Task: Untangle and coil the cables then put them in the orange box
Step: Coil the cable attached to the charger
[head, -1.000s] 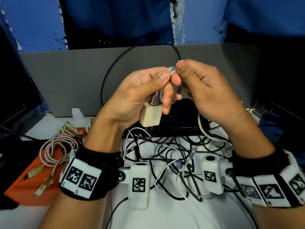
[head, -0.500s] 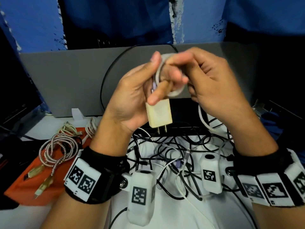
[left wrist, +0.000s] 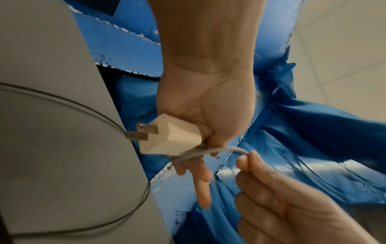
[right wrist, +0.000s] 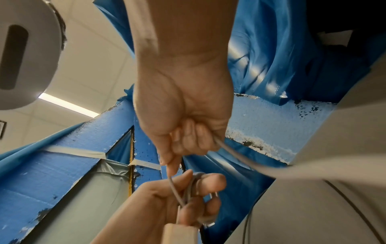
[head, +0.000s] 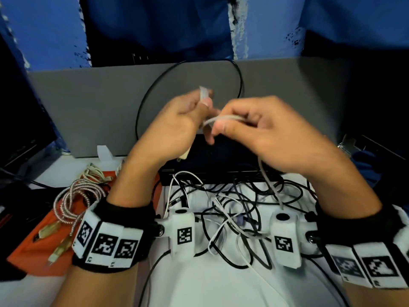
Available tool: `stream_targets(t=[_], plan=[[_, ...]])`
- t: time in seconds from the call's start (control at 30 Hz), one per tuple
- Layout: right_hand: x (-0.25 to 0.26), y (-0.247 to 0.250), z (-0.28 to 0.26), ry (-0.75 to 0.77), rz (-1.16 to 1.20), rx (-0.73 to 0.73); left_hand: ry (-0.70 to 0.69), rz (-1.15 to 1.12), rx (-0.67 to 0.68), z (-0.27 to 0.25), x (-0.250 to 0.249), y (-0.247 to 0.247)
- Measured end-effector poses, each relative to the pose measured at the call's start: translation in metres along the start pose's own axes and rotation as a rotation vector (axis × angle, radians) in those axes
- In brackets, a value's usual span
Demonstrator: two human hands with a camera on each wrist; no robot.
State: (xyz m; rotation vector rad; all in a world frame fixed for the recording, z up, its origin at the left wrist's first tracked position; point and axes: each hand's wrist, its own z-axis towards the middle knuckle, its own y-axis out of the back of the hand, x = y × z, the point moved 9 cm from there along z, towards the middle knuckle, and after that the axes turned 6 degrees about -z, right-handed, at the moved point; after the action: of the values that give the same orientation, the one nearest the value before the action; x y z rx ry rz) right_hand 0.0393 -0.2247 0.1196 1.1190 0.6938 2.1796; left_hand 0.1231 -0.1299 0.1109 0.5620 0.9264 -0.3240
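Since half a second ago, both hands are sitting lower and the right hand [head: 272, 134] is pulling sideways. White bench [head: 210, 284], grey back panel [head: 88, 111], blue sheeting behind. Left hand [head: 177, 125] fingers are curling round the cream charger plug [left wrist: 171, 138]; right fingers are pinching its white cable [head: 223, 118], running taut between them. Tangled cables [head: 232, 202] are lying below; orange box [head: 33, 251] at left is holding a braided cable [head: 73, 202].
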Motion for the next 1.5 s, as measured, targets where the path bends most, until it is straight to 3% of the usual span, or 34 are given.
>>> stream_targets(t=[0.1,0.23,0.5,0.67,0.87,1.07,1.17,1.27,1.37,1.5], plan=[[-0.006,0.027,0.002,0.015,0.13,-0.249,0.031,-0.125,0.227,-0.01,-0.006,-0.02],[-0.016,0.03,0.002,-0.015,0.178,-0.326,-0.038,-0.266,0.368,-0.016,-0.018,-0.033],[-0.009,0.02,0.005,-0.026,-0.005,-0.322,-0.019,-0.778,0.332,-0.014,-0.02,-0.042],[-0.011,0.02,0.002,-0.033,-0.081,-0.266,0.07,-0.798,0.424,-0.017,-0.019,-0.047],[-0.02,0.022,0.004,-0.077,0.086,-0.316,-0.073,-1.023,0.289,-0.015,-0.036,-0.031],[-0.032,0.007,0.009,-0.14,0.004,-0.164,-0.115,-1.077,0.195,-0.013,-0.034,-0.021],[-0.034,-0.02,0.003,-0.17,-0.162,0.133,-0.159,-0.93,0.034,-0.005,-0.035,-0.006],[-0.024,-0.036,-0.006,-0.153,-0.192,0.297,-0.216,-0.532,-0.173,-0.002,-0.031,0.014],[-0.014,-0.033,-0.008,-0.149,-0.212,0.298,-0.181,-0.1,-0.228,-0.003,-0.023,0.013],[0.0,-0.011,-0.007,-0.06,-0.201,0.159,-0.041,0.171,-0.052,-0.002,-0.004,0.004]])
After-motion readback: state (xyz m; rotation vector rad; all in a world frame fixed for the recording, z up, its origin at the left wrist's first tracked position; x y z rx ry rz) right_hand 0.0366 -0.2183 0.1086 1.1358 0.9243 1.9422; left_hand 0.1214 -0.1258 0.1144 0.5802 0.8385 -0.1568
